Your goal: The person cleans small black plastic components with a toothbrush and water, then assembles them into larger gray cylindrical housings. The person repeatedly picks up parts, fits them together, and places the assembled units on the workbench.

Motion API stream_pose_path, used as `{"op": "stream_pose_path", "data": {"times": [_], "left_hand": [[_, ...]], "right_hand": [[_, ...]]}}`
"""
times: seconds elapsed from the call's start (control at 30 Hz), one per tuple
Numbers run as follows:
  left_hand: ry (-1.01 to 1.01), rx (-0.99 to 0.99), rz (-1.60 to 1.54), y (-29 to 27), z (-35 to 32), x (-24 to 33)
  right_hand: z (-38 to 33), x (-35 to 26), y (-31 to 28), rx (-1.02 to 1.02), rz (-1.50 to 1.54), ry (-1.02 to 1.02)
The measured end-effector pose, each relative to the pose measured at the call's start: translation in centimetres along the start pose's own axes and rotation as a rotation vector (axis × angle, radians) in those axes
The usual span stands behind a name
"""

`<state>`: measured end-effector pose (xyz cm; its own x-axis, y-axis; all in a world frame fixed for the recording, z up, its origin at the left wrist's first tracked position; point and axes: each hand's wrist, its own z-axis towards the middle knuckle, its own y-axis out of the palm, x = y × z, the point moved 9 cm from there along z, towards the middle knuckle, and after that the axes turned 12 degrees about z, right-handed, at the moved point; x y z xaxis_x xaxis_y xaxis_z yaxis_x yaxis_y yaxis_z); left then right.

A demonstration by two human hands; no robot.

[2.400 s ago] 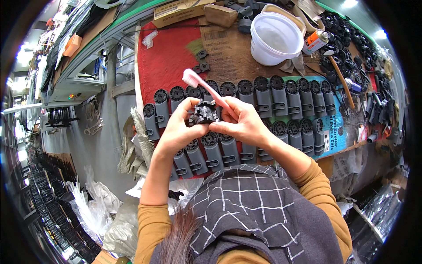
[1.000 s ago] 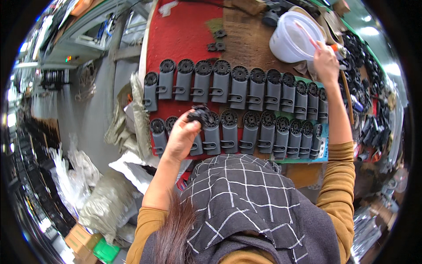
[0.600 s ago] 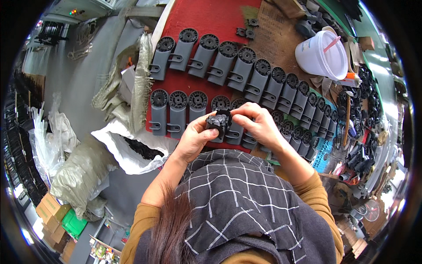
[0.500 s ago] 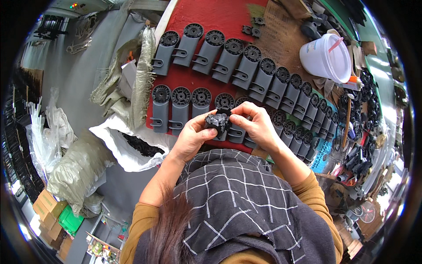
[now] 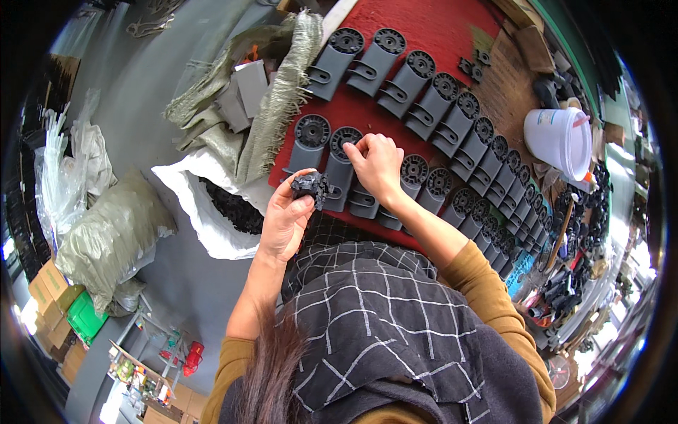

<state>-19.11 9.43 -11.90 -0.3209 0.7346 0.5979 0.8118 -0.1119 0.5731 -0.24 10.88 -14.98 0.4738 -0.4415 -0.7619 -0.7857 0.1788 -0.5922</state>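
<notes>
My left hand is closed around a clump of small black plastic parts, held just off the front edge of the table. My right hand reaches over the near row of dark grey plastic housings, each with a round slotted end. Its thumb and forefinger are pinched at the round end of one grey housing; whatever lies between the fingertips is too small to make out. Left of it stands another grey housing. A second row of like housings runs behind, curving off to the right.
The red tabletop bears both rows. A few small black parts lie at its back. A white bucket stands at the right. Left of the table, a white sack holds black pieces, beside a frayed woven sack.
My hands have parted. The right one has left the black clump for a housing's round end; the left keeps the clump. The view has shifted, moving the table rightward in the picture.
</notes>
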Motion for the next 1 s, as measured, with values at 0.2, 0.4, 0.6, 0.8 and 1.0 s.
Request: {"op": "stream_pose_path", "data": {"times": [0.2, 0.4, 0.6, 0.8, 1.0], "left_hand": [[0.052, 0.019, -0.051, -1.5, -0.4, 0.5], [0.058, 0.01, -0.073, -1.6, 0.2, 0.3], [0.059, -0.001, -0.064, -1.3, 0.5, 0.5], [0.063, 0.011, -0.051, -1.2, 0.8, 0.7], [0.06, 0.022, -0.018, -1.1, 1.3, 0.7]], "right_hand": [[0.0, -2.1, 0.1, 0.034, -0.115, -0.163], [-0.8, -3.4, -1.6, 0.05, -0.298, -0.401], [-0.2, -3.9, -0.6, 0.011, -0.4, -0.466], [-0.2, -4.2, -0.3, 0.018, -0.42, -0.455], [-0.2, -4.2, 0.0, -0.016, -0.446, -0.502]]}}
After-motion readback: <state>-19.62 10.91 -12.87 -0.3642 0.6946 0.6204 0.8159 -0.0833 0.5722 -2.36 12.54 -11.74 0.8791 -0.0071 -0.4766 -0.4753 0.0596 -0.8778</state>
